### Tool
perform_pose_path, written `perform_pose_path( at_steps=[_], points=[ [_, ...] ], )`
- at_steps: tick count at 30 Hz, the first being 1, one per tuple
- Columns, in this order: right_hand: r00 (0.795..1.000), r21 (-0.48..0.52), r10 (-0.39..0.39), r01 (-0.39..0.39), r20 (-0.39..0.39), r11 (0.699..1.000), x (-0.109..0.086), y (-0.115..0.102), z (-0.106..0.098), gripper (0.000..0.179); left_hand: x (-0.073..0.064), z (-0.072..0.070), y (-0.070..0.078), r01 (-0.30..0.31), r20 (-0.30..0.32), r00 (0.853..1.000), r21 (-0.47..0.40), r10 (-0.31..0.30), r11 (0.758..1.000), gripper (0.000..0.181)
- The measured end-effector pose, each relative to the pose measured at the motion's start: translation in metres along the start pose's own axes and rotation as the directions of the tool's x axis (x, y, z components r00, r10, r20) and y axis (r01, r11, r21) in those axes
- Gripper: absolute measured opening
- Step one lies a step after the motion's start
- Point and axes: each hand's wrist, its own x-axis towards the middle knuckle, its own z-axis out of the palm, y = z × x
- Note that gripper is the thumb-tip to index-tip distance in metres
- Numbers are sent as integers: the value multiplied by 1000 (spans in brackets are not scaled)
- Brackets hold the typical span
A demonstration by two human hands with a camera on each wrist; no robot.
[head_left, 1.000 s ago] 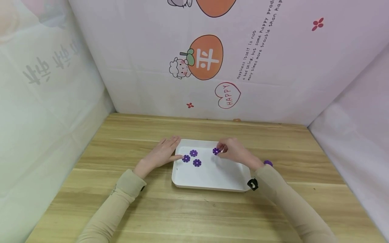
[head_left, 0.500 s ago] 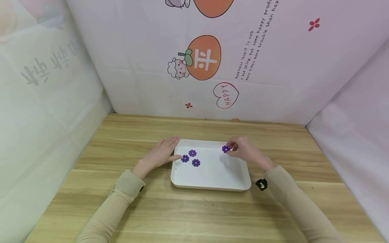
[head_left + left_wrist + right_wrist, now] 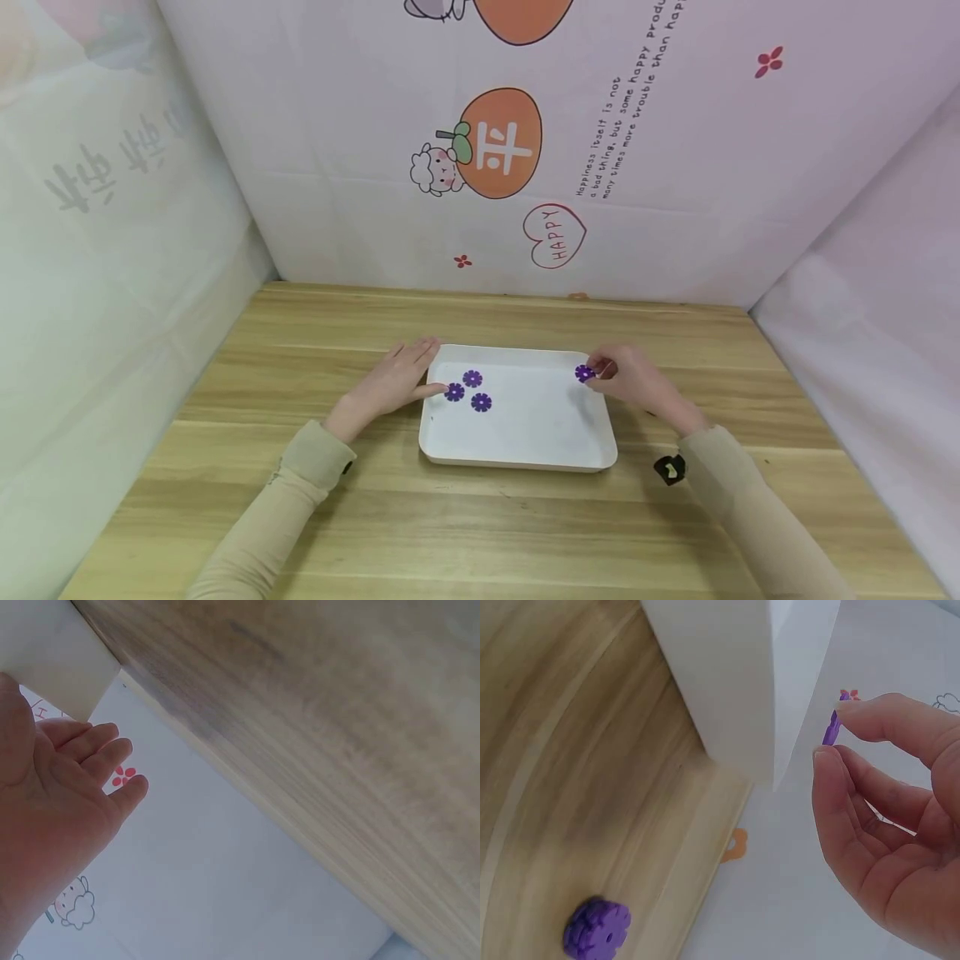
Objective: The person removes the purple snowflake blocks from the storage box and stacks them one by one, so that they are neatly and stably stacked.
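My right hand [image 3: 633,379] pinches a purple notched snowflake disc [image 3: 585,374] between thumb and fingertips, over the upper right part of a white tray [image 3: 517,463]. In the right wrist view that disc [image 3: 831,729] is seen edge-on. Three more purple discs [image 3: 482,402] lie at the left side inside the tray, close together but apart. The left hand [image 3: 393,383] rests at the tray's left rim with straight fingers. Its thumb reaches over the rim to the leftmost disc [image 3: 454,392]; whether they touch, I cannot tell. The left wrist view shows this hand [image 3: 64,780] beside the tray corner.
A short stack of purple discs [image 3: 598,930] stands on the wooden table [image 3: 570,750] in the right wrist view, mostly hidden by the right arm from the head view. Printed white cloth [image 3: 337,167] walls in the back and both sides.
My right hand has moved rightward over the tray, carrying the pinched disc. The left hand and the three lying discs have stayed put. The view has shifted slightly.
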Motion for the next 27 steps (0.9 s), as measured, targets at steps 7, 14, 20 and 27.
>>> perform_pose_path(
  at_steps=[7,14,20,27],
  points=[
    [999,-5,43,-43,-27,999,-11,10,-8,17,-1,-1,0,0,-1,1000,-5,0,1000,84],
    [997,-11,66,-67,-42,998,-22,20,-14,22,-1,-1,1,-1,7,1000,-6,1,1000,85],
    [994,-12,93,-94,-57,996,-32,33,-16,24,-1,0,-1,-3,6,1000,-2,3,1000,85],
    [987,-22,126,-129,-99,991,-44,55,-13,25,0,1,-3,-4,2,1000,1,4,1000,86]
  ],
)
